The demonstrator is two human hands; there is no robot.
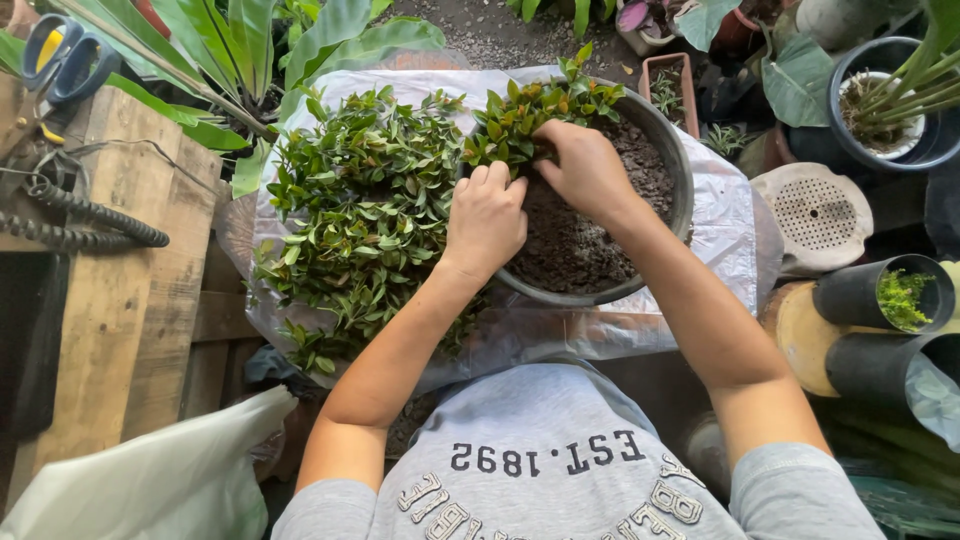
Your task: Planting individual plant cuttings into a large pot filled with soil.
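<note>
A round grey pot [672,160] filled with dark soil [570,245] sits on a clear plastic sheet [725,215]. Small green cuttings [525,115] stand in the soil along the pot's far left rim. My left hand [487,220] rests knuckles-up on the pot's left edge, fingers curled into the soil at the cuttings' base. My right hand [585,170] presses down into the soil just right of them, fingertips hidden among the stems. Whether either hand grips a stem cannot be made out.
A heap of leafy green cuttings [365,200] lies on the sheet left of the pot. Wooden planks [110,300] with a coiled hose [80,215] and blue-handled scissors [60,60] are at left. Black pots [880,295], a perforated white disc [820,215] and potted plants [890,100] crowd the right.
</note>
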